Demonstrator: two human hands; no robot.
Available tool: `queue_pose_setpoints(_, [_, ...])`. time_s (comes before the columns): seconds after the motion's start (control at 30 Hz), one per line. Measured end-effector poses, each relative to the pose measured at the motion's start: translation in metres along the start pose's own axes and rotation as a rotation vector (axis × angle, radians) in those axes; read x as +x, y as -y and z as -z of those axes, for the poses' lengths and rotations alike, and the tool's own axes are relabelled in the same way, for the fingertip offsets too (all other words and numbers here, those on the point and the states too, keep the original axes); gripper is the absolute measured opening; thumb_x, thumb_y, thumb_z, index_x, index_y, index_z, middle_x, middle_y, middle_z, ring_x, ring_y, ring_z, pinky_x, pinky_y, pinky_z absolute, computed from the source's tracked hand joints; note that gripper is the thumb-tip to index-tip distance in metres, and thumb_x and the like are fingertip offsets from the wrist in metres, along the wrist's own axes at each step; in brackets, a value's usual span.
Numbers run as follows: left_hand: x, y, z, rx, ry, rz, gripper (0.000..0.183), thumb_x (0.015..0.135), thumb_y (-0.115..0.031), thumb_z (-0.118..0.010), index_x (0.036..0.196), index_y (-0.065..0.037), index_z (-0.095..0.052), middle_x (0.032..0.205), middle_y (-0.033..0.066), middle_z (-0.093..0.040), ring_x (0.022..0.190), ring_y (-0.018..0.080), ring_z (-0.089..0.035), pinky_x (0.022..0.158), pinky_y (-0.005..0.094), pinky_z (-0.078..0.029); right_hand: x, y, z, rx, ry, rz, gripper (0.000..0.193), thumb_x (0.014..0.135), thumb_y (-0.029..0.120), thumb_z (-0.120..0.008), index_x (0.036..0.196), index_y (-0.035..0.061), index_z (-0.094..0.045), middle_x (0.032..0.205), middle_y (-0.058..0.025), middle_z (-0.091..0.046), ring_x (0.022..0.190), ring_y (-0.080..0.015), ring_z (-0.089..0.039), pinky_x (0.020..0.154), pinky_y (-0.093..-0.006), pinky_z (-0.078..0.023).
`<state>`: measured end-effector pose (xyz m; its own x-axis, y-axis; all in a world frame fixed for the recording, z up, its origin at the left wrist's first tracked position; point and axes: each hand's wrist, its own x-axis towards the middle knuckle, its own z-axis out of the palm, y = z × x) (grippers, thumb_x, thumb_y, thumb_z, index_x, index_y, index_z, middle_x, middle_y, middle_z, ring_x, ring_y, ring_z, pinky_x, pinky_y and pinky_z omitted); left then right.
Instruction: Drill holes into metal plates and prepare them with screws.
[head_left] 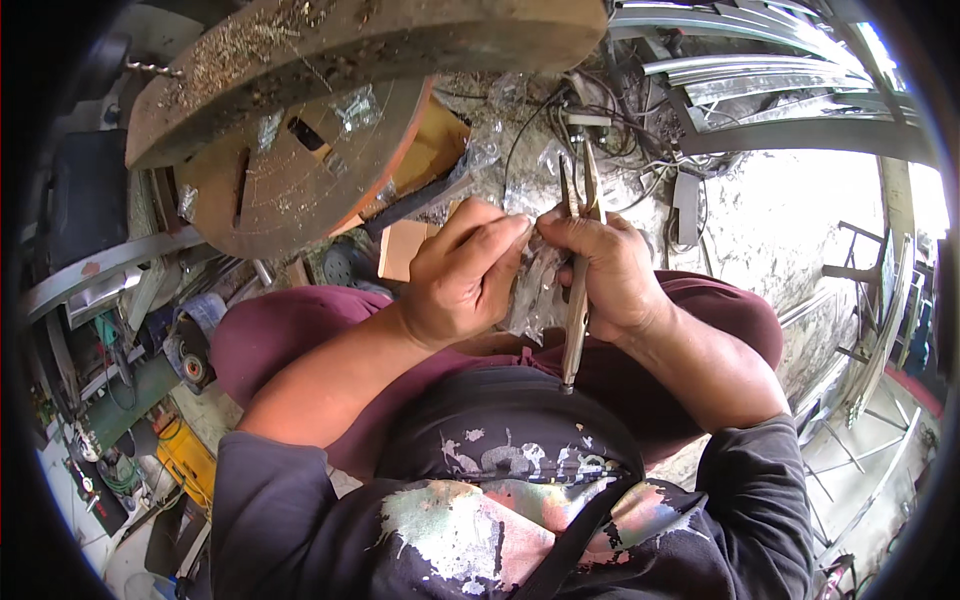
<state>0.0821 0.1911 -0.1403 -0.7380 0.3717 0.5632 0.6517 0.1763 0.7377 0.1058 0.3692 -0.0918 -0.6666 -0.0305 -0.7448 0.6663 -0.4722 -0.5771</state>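
In front of my lap, my left hand (468,270) is closed, its thumb and fingertips pinching the upper edge of a crumpled clear plastic bag (538,298). What lies inside the bag is hard to make out. My right hand (612,270) is wrapped round metal locking pliers (576,335) with long jaws, which point away from me and stand apart. The handle's screw end hangs down toward my shirt. The thumb of my right hand also presses near the bag's top, close to the left fingertips.
A round brown board (300,190) with small clear packets lies ahead on the left, under a thick wooden slab (380,50) strewn with shavings. Metal profiles (770,75) are stacked far right. Cables (620,110) tangle on the floor ahead. A yellow case (185,460) stands at left.
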Motion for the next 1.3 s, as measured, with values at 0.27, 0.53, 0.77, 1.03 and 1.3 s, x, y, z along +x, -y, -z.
queue_pose_setpoints(0.27, [0.003,0.006,-0.014,-0.262,-0.094,0.369,0.010,0.095,0.003,-0.071,0.103,0.002,-0.066,0.095,0.0093,-0.065,0.078,0.0134,-0.063,0.067,0.0260,-0.053,0.016,-0.002,0.018,-0.459,0.129,0.370,0.018,0.101,0.019,-0.070,0.097,0.0013,-0.069,0.082,0.0016,-0.065,0.074,-0.0062,-0.054,0.067,-0.0257,-0.046])
queue_pose_setpoints(0.53, [0.010,-0.010,-0.014,-0.143,-0.011,0.312,0.008,0.102,-0.008,-0.065,0.102,0.000,-0.062,0.110,0.0147,-0.054,0.092,0.0259,-0.058,0.081,0.0345,-0.050,0.008,-0.009,0.011,-0.467,0.016,0.439,0.019,0.101,0.016,-0.065,0.095,-0.0018,-0.065,0.073,0.0010,-0.060,0.070,-0.0061,-0.049,0.060,-0.0287,-0.043])
queue_pose_setpoints(0.77, [0.012,-0.011,-0.020,0.028,-0.046,0.146,0.006,0.102,-0.003,-0.060,0.105,0.002,-0.058,0.110,0.0172,-0.053,0.091,0.0266,-0.057,0.079,0.0354,-0.050,0.010,-0.020,0.001,-0.144,0.024,0.374,0.018,0.102,0.017,-0.064,0.093,0.0021,-0.066,0.076,0.0020,-0.059,0.071,-0.0061,-0.051,0.061,-0.0275,-0.043])
queue_pose_setpoints(1.03, [0.024,0.002,-0.025,0.056,-0.025,0.148,0.007,0.104,-0.004,-0.055,0.100,0.002,-0.055,0.101,0.0191,-0.057,0.086,0.0317,-0.058,0.076,0.0380,-0.049,0.025,-0.015,0.012,-0.377,-0.026,0.472,0.017,0.102,0.017,-0.066,0.093,0.0026,-0.064,0.076,0.0026,-0.058,0.070,-0.0052,-0.048,0.060,-0.0267,-0.041])
queue_pose_setpoints(1.3, [0.025,0.009,-0.012,-0.113,0.081,0.347,0.015,0.106,-0.015,-0.061,0.105,-0.001,-0.058,0.086,0.0105,-0.063,0.073,0.0177,-0.061,0.067,0.0314,-0.050,0.015,0.005,0.017,-0.801,0.015,0.675,0.017,0.097,0.016,-0.071,0.091,0.0025,-0.063,0.069,-0.0030,-0.055,0.065,-0.0117,-0.048,0.061,-0.0335,-0.044])
